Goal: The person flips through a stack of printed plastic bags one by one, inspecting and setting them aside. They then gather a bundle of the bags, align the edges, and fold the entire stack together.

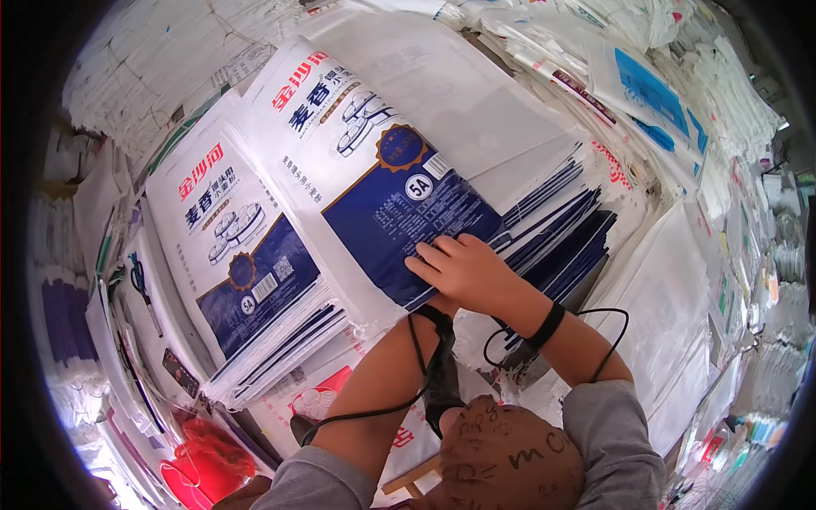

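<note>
My right hand (457, 270) lies on the dark blue lower part of a printed flour bag (361, 144), near its bottom edge. Its fingers are slightly bent and apart, resting on the surface. My left hand (441, 304) is beneath and beside the right wrist at that same edge, and its fingers are mostly hidden. The bag is flat and white and blue with red lettering, on top of a stack. A second stack of matching bags (225, 221) lies directly to the left. Black cords hang from bands at both wrists.
Fanned blue bag edges (565, 229) stick out to the right of my right hand. Scissors (138, 276) lie at the left. A red bundle (204, 463) is at lower left. Tall piles of white sacks (161, 59) surround the work area. A brown cap (510, 455) shows below.
</note>
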Demonstrator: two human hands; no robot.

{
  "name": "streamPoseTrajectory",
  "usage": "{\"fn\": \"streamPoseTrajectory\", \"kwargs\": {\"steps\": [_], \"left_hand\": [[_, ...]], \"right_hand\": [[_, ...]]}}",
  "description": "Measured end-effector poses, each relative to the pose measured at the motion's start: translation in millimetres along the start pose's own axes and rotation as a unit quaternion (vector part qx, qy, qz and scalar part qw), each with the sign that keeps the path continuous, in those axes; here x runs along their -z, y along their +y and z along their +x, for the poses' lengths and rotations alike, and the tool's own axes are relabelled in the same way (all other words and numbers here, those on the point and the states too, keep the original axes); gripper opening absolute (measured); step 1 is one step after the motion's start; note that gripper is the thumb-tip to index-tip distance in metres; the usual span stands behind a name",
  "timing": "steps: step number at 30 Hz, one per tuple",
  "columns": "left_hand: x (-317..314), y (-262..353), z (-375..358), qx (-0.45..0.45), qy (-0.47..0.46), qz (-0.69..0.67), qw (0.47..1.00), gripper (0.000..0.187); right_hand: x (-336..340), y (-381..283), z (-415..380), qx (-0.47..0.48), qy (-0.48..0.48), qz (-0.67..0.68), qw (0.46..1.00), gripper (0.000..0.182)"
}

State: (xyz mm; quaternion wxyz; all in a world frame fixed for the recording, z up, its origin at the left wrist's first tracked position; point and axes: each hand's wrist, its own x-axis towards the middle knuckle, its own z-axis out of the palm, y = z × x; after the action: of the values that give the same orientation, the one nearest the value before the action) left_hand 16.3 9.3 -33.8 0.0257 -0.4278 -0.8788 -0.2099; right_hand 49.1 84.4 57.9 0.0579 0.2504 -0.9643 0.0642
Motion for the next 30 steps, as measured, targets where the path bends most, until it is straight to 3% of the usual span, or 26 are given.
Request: {"fn": "streamPoseTrajectory", "kwargs": {"steps": [4,6,7,9,10,11,12,14,15,18,19,21,22,24,25,27,30], "left_hand": [[2,-2,1,0.002,-0.043,0.005,0.999,0.044],[4,-3,1,0.013,-0.085,0.003,0.996,0.044],[3,-3,3,0.019,-0.116,-0.001,0.993,0.044],[-1,-1,3,-0.007,-0.041,0.015,0.999,0.045],[0,-1,4,-0.036,0.034,0.020,0.999,0.056],[2,0,4,-0.039,0.037,0.020,0.998,0.056],[5,1,4,-0.035,0.036,0.000,0.999,0.061],[13,2,5,-0.031,0.015,-0.025,0.999,0.069],[17,2,5,-0.034,0.019,-0.025,0.999,0.069],[22,3,5,-0.040,0.005,-0.030,0.999,0.073],[22,3,5,-0.037,-0.004,-0.026,0.999,0.074],[21,3,6,-0.039,-0.011,-0.021,0.999,0.075],[20,2,6,-0.041,-0.013,-0.015,0.999,0.076],[19,0,6,-0.045,-0.014,-0.008,0.999,0.078],[18,0,6,-0.047,-0.016,-0.004,0.999,0.076],[17,-1,5,-0.050,-0.019,-0.001,0.999,0.075],[19,-1,3,-0.067,-0.021,0.021,0.997,0.074]], "right_hand": [[-13,6,4,0.016,0.021,-0.026,0.999,0.043],[-7,18,11,-0.051,0.192,0.037,0.979,0.041],[2,22,13,-0.049,0.193,0.037,0.979,0.041],[25,33,9,-0.265,0.279,0.165,0.908,0.039],[28,45,8,-0.349,0.279,0.183,0.876,0.037],[31,59,7,-0.429,0.278,0.200,0.836,0.037],[33,71,6,-0.428,0.281,0.197,0.836,0.037],[32,98,2,-0.500,0.376,0.312,0.715,0.039],[28,111,-1,-0.498,0.379,0.310,0.715,0.039],[3,163,-21,-0.488,0.488,0.390,0.610,0.045],[-1,173,-26,-0.488,0.490,0.386,0.610,0.045],[-9,188,-37,-0.484,0.527,0.514,0.473,0.040],[-17,196,-46,-0.483,0.531,0.512,0.472,0.040],[-29,205,-62,-0.464,0.536,0.617,0.340,0.039],[-32,206,-68,-0.463,0.538,0.617,0.340,0.039],[-39,205,-80,-0.440,0.551,0.659,0.261,0.039],[-46,205,-96,-0.417,0.544,0.678,0.265,0.039]]}}
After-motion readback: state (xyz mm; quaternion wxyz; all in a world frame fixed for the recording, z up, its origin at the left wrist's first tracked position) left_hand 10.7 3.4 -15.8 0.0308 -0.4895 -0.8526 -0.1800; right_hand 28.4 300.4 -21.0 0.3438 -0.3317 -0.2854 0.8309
